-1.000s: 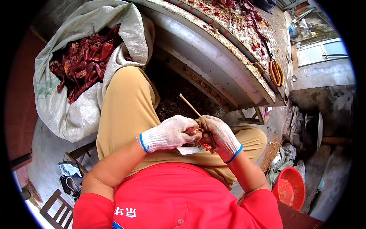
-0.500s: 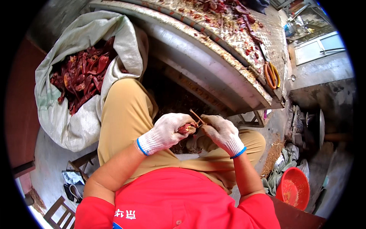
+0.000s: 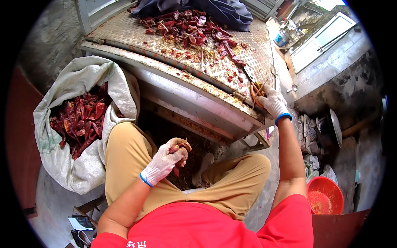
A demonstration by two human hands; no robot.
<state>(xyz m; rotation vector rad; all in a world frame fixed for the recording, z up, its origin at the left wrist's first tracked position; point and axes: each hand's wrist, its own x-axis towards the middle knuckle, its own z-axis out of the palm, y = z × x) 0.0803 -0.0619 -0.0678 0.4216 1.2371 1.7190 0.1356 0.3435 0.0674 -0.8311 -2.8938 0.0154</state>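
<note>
My left hand [image 3: 171, 155], in a white knit glove with a blue cuff, is closed around dried red chili peppers [image 3: 176, 169] above my lap. Their red ends stick out between and below the fingers. My right hand [image 3: 273, 102], gloved alike, is stretched out to the table's near right corner. Its fingers are bent at the orange and yellow handles of a pair of scissors [image 3: 253, 96], whose blades lie on the tabletop. Part of the handles is hidden by the glove. Thin stalk-like pieces show by these fingers.
A white woven sack [image 3: 78, 175] full of dried chilies [image 3: 84, 118] stands at my left knee. The metal table [image 3: 124, 29] carries a chili heap [image 3: 194, 31], seeds, scraps and dark cloth [image 3: 231, 14]. A red basin [image 3: 331, 202] stands at lower right.
My right hand has left the left hand and reached forward to the scissors at the table corner. My left hand keeps hold of the chilies. The view has shifted, showing more tabletop.
</note>
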